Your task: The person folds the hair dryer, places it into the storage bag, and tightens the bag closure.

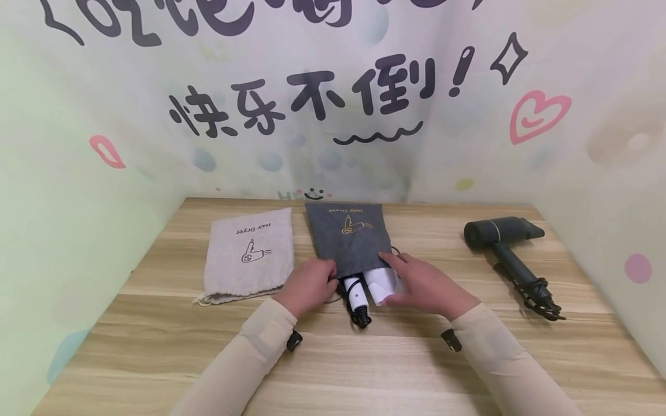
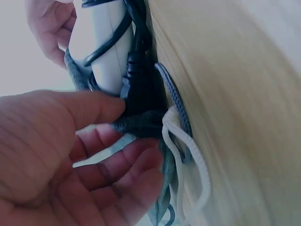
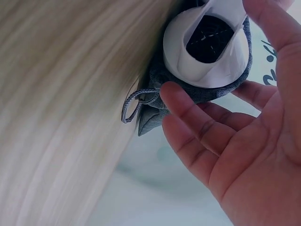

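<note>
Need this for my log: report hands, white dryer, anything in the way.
Left hand pinching dark bag rim; right hand touching bag. White dryer partly inside, handle and nozzle out. Cord at bag's mouth, might snag.

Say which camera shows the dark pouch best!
Head view: the dark gray drawstring pouch shows almost whole, gold print too. Left wrist: cloth near its mouth. Right wrist: its rim around a white nozzle.

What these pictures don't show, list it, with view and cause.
Rest of the white dryer: head view, hidden inside the dark gray bag.
Top line of lettering: head view, cut by the upper edge.
Inside of the pale bag: head view, hidden by its cloth.
Upper ends of the sleeves: head view, cut by the lower edge.
</note>
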### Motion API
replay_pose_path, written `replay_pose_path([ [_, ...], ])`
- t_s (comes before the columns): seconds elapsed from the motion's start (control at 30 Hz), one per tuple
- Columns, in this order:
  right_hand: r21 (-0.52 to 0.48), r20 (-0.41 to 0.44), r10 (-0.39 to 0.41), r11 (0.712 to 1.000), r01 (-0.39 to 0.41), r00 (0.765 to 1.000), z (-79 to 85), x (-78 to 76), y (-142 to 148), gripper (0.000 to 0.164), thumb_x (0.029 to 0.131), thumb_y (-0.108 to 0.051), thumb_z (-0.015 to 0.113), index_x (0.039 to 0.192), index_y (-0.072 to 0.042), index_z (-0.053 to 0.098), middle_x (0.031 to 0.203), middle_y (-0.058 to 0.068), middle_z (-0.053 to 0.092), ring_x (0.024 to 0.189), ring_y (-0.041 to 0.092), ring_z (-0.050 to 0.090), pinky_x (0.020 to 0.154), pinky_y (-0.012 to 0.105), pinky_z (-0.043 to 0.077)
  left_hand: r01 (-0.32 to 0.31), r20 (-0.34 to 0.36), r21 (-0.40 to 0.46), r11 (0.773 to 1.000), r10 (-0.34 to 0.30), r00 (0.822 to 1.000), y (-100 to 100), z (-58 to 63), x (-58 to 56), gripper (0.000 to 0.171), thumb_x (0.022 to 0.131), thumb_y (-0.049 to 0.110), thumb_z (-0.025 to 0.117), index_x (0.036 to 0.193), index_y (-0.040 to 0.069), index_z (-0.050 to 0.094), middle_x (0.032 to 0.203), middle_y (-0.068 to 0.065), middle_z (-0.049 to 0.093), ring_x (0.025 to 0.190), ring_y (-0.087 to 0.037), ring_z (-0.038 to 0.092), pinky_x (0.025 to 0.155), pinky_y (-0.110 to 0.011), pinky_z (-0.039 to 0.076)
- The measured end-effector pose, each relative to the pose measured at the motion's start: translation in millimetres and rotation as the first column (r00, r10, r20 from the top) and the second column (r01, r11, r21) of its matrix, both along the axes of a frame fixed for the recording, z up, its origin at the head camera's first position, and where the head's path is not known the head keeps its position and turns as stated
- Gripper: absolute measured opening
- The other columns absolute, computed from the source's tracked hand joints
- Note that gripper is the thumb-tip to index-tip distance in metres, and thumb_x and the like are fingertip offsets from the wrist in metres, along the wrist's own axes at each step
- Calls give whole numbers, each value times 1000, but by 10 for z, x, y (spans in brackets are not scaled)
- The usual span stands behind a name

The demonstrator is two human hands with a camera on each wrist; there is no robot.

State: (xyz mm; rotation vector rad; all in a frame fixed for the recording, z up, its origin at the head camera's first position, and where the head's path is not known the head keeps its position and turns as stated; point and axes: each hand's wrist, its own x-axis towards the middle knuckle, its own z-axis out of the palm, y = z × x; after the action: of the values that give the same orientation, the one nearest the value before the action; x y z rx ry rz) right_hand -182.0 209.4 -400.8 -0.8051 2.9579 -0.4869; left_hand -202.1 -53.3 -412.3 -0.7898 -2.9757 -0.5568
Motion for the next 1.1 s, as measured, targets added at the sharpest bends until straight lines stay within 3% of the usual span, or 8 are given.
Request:
replay_pose_path([
  [0.07,0,2,0,1000,0,1000,7,3,-2,93,75,-43,84,149,-5,42,137,32,50,116,43,58,94,51,48,20,3,-12,1000,-20,1000,-15,-9,-3,9,85,13,71,86,11,62,79,-2,59,73,-21,59,67,-38,50],
  [0.17,-3,6,-1,1000,1,1000,12,2,1,93,75,-43,84,149,-4,42,137,32,50,117,43,58,95,51,48,46,20,-57,997,-45,999,-15,-18,-3,19,79,9,72,95,10,61,88,-4,59,81,-24,59,72,-40,51],
  [0.33,-5,12,-6,1000,6,1000,2,-5,3,94,75,-42,84,149,-4,41,137,32,50,116,41,58,94,50,48,41,-4,-123,992,-42,999,29,-31,8,30,81,20,78,100,9,59,89,-5,58,82,-25,60,70,-40,51],
  [0.6,-3,-8,10,1000,-10,1000,-25,-25,8,95,74,-45,84,149,-4,42,137,33,49,115,42,59,93,50,49,-7,-92,-126,992,-4,996,52,-37,29,31,77,26,83,81,13,56,74,0,52,67,-22,56,57,-37,46],
  [0.8,-15,-11,19,1000,-20,1000,-16,-23,26,95,74,-44,84,149,-3,41,137,34,49,114,43,59,93,51,49,-15,-99,-95,995,5,995,47,-20,36,32,74,28,85,75,14,57,77,2,48,66,-17,50,57,-33,44],
  [1.1,7,-14,-10,1000,10,1000,2,26,-28,95,78,-54,78,150,-6,40,136,29,53,109,39,63,90,50,51,-8,-62,-55,998,5,998,42,52,5,38,86,30,77,63,17,50,68,3,46,61,-14,47,56,-32,43],
])
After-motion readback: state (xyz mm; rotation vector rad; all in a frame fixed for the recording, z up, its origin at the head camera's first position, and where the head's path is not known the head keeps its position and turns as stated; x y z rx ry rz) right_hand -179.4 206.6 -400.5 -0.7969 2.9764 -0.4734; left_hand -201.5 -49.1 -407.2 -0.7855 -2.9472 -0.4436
